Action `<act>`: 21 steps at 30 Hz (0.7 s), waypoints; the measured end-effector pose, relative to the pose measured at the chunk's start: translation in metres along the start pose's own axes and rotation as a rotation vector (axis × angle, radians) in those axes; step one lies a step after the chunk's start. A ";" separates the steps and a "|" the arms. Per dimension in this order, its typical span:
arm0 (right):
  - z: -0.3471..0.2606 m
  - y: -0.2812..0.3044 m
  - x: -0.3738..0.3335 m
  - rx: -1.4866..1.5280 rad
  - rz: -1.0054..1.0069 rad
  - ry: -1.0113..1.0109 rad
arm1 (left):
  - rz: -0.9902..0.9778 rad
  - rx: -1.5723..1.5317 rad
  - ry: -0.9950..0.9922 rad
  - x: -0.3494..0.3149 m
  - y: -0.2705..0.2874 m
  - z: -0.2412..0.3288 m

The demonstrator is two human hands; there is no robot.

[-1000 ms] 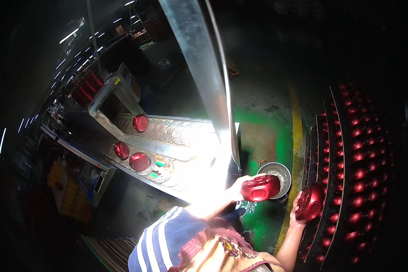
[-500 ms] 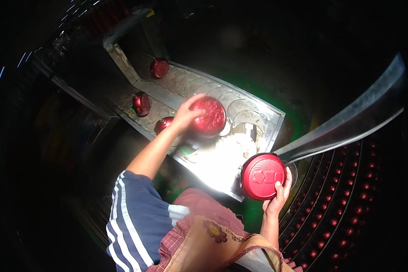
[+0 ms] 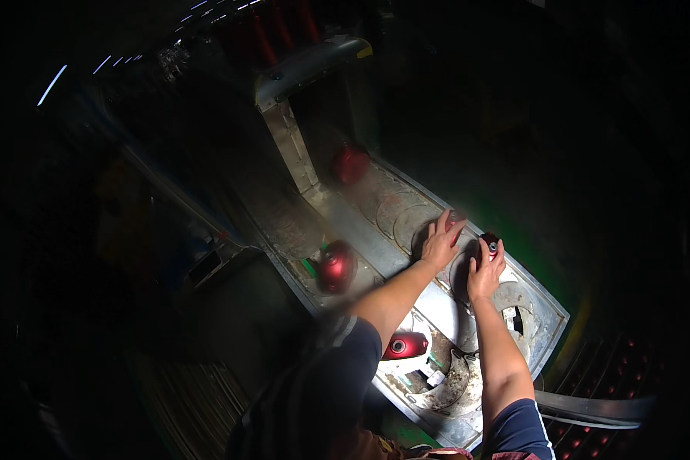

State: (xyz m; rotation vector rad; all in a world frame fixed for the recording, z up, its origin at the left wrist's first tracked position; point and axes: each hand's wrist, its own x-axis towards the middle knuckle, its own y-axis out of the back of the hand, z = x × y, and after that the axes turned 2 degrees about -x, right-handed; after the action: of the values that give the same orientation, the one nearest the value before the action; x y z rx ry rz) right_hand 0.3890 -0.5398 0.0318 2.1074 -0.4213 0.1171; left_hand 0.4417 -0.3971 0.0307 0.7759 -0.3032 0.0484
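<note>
Both my arms reach across a metal conveyor (image 3: 540, 291) with round plates set in it. My left hand (image 3: 438, 244) is closed around a round red metal part (image 3: 455, 225), standing on edge near the far rail. Just right of it, my right hand (image 3: 485, 277) grips a second round red part (image 3: 490, 243), which shows a small ringed hole on its edge. The palms hide much of both parts. Another red part (image 3: 405, 346) lies on the near side, beyond my left upper arm, its ringed hole showing.
Farther along the conveyor stand a red part (image 3: 336, 267) on the near side and a blurred one (image 3: 351, 163) beside a metal arch (image 3: 291, 146). A curved metal strip (image 3: 590, 408) juts out at the right, above rows of small red shiny things (image 3: 606, 383).
My left hand has moved its red part to the far rail. My right hand has brought its part from the right onto the conveyor beside it. The view has shifted.
</note>
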 end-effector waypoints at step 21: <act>0.243 0.517 -0.566 -0.037 1.307 -0.745 | -1.314 -1.028 -0.478 -0.401 -0.098 0.508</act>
State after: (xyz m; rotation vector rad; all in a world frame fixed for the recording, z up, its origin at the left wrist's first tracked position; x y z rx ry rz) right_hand -0.3373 -0.8534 0.1752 1.4387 -2.1484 0.0596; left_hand -0.0542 -0.7931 0.1908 -0.1739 -0.1763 -1.4424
